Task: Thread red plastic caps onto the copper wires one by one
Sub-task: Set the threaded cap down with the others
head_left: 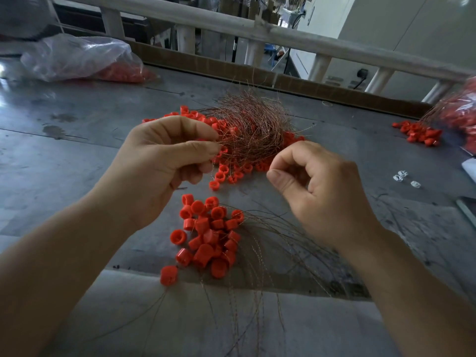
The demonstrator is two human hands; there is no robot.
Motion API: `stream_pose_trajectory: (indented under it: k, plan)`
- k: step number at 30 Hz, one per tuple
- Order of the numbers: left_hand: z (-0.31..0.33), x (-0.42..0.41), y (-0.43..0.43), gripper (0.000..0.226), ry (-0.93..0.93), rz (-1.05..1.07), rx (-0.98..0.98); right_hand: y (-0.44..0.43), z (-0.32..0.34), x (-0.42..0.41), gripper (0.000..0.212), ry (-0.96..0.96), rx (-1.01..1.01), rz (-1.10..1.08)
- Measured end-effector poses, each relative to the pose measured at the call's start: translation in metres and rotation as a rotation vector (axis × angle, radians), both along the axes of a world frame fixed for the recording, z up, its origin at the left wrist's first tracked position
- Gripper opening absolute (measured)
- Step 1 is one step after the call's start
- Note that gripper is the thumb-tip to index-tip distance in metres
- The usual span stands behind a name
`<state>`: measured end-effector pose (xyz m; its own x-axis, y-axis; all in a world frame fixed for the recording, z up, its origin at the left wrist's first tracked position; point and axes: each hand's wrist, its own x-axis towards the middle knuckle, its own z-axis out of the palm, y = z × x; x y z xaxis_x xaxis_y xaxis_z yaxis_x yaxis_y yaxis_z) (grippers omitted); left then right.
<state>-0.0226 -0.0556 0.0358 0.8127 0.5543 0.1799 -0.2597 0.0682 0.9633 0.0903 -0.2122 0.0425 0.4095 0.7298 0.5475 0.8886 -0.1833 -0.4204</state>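
A tangled bundle of thin copper wires (253,124) lies on the grey table over a spread of loose red plastic caps (231,171). My left hand (164,161) pinches wires at the bundle's left edge between thumb and fingers. My right hand (316,186) hovers just right of it, fingers curled with thumb and forefinger nearly together; whether a thin wire sits between them is unclear. Nearer to me lies a heap of red caps with wires through them (208,235), their wire tails (257,279) fanning toward the table's front edge.
A clear plastic bag of red caps (85,60) sits at the far left. Another bag (461,109) and a small pile of caps (419,134) lie at the far right. Small white parts (405,177) rest on the right. A cardboard strip (206,65) and railing border the back.
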Motion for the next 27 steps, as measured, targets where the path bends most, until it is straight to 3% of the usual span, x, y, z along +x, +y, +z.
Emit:
stream_pose_trajectory:
  k: [5, 9, 13, 16, 19, 21, 24, 27]
  plan:
    - [-0.003, -0.001, 0.002, 0.020, 0.183, 0.155, 0.376, -0.004, 0.003, 0.007, 0.020, 0.118, -0.100, 0.002]
    - [-0.005, -0.002, 0.004, 0.004, 0.350, 0.039, 0.531, -0.005, 0.000, 0.013, 0.024, 0.166, -0.335, 0.020]
    - [-0.008, -0.003, 0.002, 0.021, 0.482, -0.045, 0.622, -0.004, -0.003, 0.017, 0.023, 0.141, -0.480, 0.019]
    - [-0.010, -0.001, 0.004, 0.055, 0.459, -0.023, 0.596, -0.005, -0.003, 0.018, 0.020, 0.156, -0.489, 0.026]
    - [-0.013, 0.002, 0.010, 0.028, 0.458, 0.086, 0.557, -0.005, -0.003, 0.018, 0.022, 0.191, -0.470, 0.032]
    - [-0.019, 0.006, 0.014, 0.006, 0.454, 0.200, 0.640, -0.005, -0.001, 0.018, 0.032, 0.211, -0.436, 0.013]
    - [-0.029, 0.013, 0.022, 0.023, 0.506, 0.335, 0.921, -0.005, 0.000, 0.020, 0.032, 0.215, -0.350, -0.017]
    - [-0.039, 0.023, 0.032, 0.042, 0.597, 0.326, 1.004, -0.006, 0.000, 0.023, 0.023, 0.193, -0.282, -0.052]
